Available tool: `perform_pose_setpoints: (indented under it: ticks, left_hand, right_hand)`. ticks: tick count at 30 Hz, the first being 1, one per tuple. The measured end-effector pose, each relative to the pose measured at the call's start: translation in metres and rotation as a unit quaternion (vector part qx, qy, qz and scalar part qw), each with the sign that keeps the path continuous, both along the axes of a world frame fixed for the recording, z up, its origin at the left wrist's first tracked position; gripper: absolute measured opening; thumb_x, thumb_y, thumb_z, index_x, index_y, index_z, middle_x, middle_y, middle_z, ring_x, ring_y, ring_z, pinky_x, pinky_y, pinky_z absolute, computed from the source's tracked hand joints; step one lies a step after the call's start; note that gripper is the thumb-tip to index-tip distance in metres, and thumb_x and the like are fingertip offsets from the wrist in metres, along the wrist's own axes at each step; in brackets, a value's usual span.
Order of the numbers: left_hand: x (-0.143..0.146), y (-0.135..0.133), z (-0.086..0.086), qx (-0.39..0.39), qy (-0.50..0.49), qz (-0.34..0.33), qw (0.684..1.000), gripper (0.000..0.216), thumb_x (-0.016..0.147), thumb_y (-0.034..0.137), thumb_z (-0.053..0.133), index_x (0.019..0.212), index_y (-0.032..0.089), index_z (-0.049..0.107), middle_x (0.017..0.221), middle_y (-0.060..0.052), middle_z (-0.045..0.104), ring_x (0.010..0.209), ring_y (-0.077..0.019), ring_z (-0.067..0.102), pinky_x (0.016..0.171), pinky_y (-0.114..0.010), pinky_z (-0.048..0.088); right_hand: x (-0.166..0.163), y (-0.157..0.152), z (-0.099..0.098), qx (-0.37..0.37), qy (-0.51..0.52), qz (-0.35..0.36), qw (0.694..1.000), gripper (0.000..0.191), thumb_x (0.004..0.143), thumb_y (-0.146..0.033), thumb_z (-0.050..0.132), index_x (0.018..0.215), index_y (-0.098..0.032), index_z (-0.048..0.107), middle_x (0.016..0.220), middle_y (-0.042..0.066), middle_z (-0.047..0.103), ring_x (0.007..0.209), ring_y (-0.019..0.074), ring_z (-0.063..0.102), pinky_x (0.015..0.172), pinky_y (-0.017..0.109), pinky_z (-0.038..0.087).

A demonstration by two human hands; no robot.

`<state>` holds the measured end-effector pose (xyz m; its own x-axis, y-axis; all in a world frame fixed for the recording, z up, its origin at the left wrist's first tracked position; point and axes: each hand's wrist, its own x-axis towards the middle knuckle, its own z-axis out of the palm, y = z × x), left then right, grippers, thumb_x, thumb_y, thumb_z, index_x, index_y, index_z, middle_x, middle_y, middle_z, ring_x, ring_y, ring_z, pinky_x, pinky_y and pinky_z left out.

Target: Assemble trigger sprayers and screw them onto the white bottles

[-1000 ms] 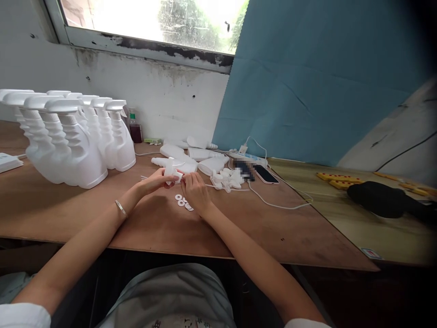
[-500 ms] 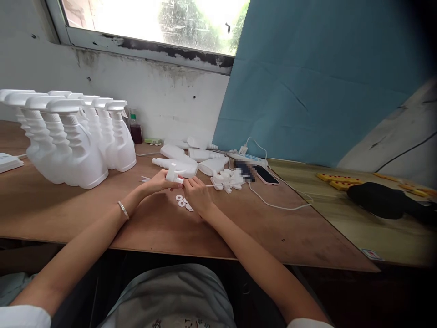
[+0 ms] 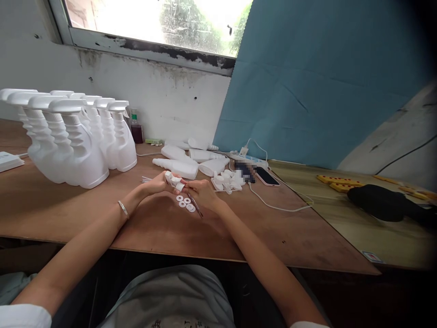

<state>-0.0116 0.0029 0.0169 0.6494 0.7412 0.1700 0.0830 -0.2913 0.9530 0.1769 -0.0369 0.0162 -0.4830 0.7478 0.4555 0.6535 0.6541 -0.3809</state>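
Observation:
My left hand (image 3: 160, 183) is closed around a white trigger spray head (image 3: 175, 181), its collar turned to the right. Against that collar, my right hand (image 3: 202, 192) has its fingers pinched together. A slim dark metal tool, like tweezers (image 3: 195, 205), shows just below the right hand; whether it is held or lies on the table cannot be made out. Several flat white washers (image 3: 182, 204) lie on the table under the hands. Thin white tubes (image 3: 146, 179) stick out beside the left hand. More white spray heads (image 3: 228, 180) are piled to the right.
Finished-looking white spray bottles (image 3: 87, 155) stand grouped at left. Empty white bottles (image 3: 177, 167) lie behind my hands. A phone (image 3: 267, 176), a power strip (image 3: 251, 158) and white cables (image 3: 283, 207) are at right. A dark bottle with a green cap (image 3: 137, 130) stands by the wall.
The spray head has been turned in my left hand. My right hand has shifted slightly right, and the thin tube that stretched out past it no longer shows clearly. The slim metal tool and more washers are now visible.

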Motion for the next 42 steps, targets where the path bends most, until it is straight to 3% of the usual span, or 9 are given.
perform_pose_setpoints:
  ticks: [7, 17, 19, 22, 25, 28, 30, 34, 42]
  left_hand:
    - [-0.004, 0.002, -0.002, -0.026, 0.047, -0.067, 0.996, 0.037, 0.053, 0.018, 0.075, 0.088, 0.011, 0.066, 0.070, -0.002, 0.065, 0.065, -0.0134, 0.057, 0.060, -0.022, 0.045]
    - [-0.015, 0.010, -0.002, -0.041, 0.060, -0.099, 0.992, 0.038, 0.051, 0.015, 0.076, 0.088, 0.012, 0.068, 0.080, -0.006, 0.068, 0.074, -0.0165, 0.061, 0.065, -0.023, 0.046]
    - [-0.019, 0.015, -0.004, -0.068, -0.012, -0.067, 0.995, 0.037, 0.055, 0.016, 0.074, 0.092, 0.012, 0.066, 0.085, -0.007, 0.067, 0.072, -0.0153, 0.061, 0.066, -0.024, 0.047]
    - [-0.024, 0.020, -0.004, -0.126, -0.178, 0.009, 0.976, 0.034, 0.060, 0.022, 0.071, 0.092, 0.013, 0.064, 0.087, -0.010, 0.067, 0.063, -0.0138, 0.060, 0.060, -0.026, 0.049]
    - [-0.029, 0.022, 0.003, -0.174, -0.338, 0.078, 0.922, 0.026, 0.067, 0.026, 0.066, 0.090, 0.015, 0.062, 0.087, -0.008, 0.066, 0.059, -0.0116, 0.059, 0.056, -0.025, 0.049]
    - [-0.034, 0.021, 0.012, -0.203, -0.446, 0.128, 0.862, 0.022, 0.074, 0.031, 0.060, 0.090, 0.015, 0.060, 0.082, -0.006, 0.066, 0.054, -0.0091, 0.057, 0.052, -0.022, 0.049]
    - [-0.038, 0.021, 0.016, -0.213, -0.489, 0.158, 0.831, 0.022, 0.076, 0.034, 0.058, 0.085, 0.014, 0.058, 0.078, -0.005, 0.066, 0.052, -0.0089, 0.056, 0.048, -0.021, 0.047]
    - [-0.043, 0.024, 0.022, -0.226, -0.534, 0.206, 0.788, 0.026, 0.078, 0.039, 0.055, 0.076, 0.014, 0.056, 0.070, -0.004, 0.065, 0.047, -0.0075, 0.054, 0.045, -0.019, 0.044]
    - [-0.048, 0.019, 0.032, -0.219, -0.566, 0.212, 0.766, 0.031, 0.082, 0.040, 0.047, 0.069, 0.015, 0.058, 0.066, -0.001, 0.065, 0.045, -0.0065, 0.052, 0.043, -0.018, 0.040]
  right_hand:
    - [0.005, -0.001, 0.002, -0.121, 0.068, 0.076, 0.987, 0.022, 0.075, -0.025, 0.058, 0.061, -0.011, 0.067, 0.045, -0.004, 0.046, 0.046, 0.0042, 0.032, 0.047, 0.018, 0.025]
    - [0.016, -0.002, 0.010, -0.274, 0.109, 0.202, 0.934, 0.026, 0.074, -0.035, 0.060, 0.069, -0.012, 0.068, 0.064, 0.003, 0.064, 0.063, 0.0116, 0.056, 0.062, 0.021, 0.041]
    - [0.016, -0.003, 0.010, -0.261, 0.134, 0.163, 0.942, 0.029, 0.076, -0.039, 0.058, 0.075, -0.012, 0.068, 0.061, 0.002, 0.063, 0.059, 0.0115, 0.056, 0.059, 0.021, 0.042]
    - [0.014, 0.001, 0.008, -0.159, 0.132, 0.072, 0.976, 0.032, 0.080, -0.042, 0.053, 0.079, -0.013, 0.067, 0.054, -0.001, 0.058, 0.050, 0.0087, 0.049, 0.052, 0.020, 0.037]
    - [0.005, 0.010, 0.004, -0.051, 0.090, 0.061, 0.993, 0.029, 0.084, -0.036, 0.049, 0.081, -0.014, 0.067, 0.066, 0.001, 0.060, 0.061, 0.0095, 0.051, 0.059, 0.020, 0.038]
    - [-0.015, 0.021, 0.000, -0.014, 0.023, 0.083, 0.996, 0.025, 0.088, -0.022, 0.042, 0.096, -0.014, 0.064, 0.081, 0.004, 0.059, 0.069, 0.0099, 0.052, 0.067, 0.020, 0.039]
    - [-0.033, 0.028, -0.004, -0.015, -0.034, 0.111, 0.993, 0.029, 0.087, -0.012, 0.038, 0.104, -0.013, 0.061, 0.086, 0.005, 0.057, 0.073, 0.0099, 0.051, 0.071, 0.021, 0.039]
    - [-0.069, 0.042, -0.009, 0.010, -0.132, 0.128, 0.983, 0.032, 0.086, -0.010, 0.037, 0.109, -0.013, 0.060, 0.086, 0.007, 0.055, 0.082, 0.0132, 0.050, 0.075, 0.024, 0.038]
    - [-0.103, 0.071, -0.024, 0.041, -0.177, 0.117, 0.976, 0.031, 0.084, -0.009, 0.039, 0.105, -0.011, 0.062, 0.089, 0.010, 0.059, 0.082, 0.0153, 0.051, 0.074, 0.025, 0.037]
